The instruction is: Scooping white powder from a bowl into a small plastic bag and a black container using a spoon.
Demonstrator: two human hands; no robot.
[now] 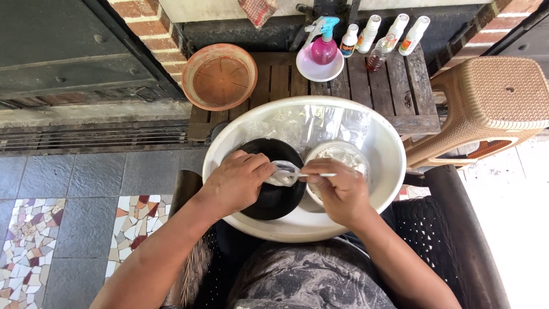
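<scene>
The left hand (pixel 237 182) is curling its grip around the near rim of a round black pot (pixel 273 200), while the right hand (pixel 337 191) is pinching a thin white spoon (pixel 297 173) above it. A white-filled bowl (pixel 343 157) is sitting just right of that grip, both crowded inside the wide white plastic basin (pixel 389 149).

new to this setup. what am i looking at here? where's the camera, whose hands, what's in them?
There is no machine: a seated person works with two bare hands, and the single picture comes from a camera on their head, looking down. On their lap rests a big white basin holding a black bowl and a smaller clear bowl of whitish stuff. The left hand grips the black bowl's rim and seems to pinch a small whitish piece. The right hand holds a thin white stick or spoon handle; I cannot tell which. Behind, a wooden pallet carries a clay saucer, a pink spray bottle and small bottles. A tan plastic stool stands right.
</scene>
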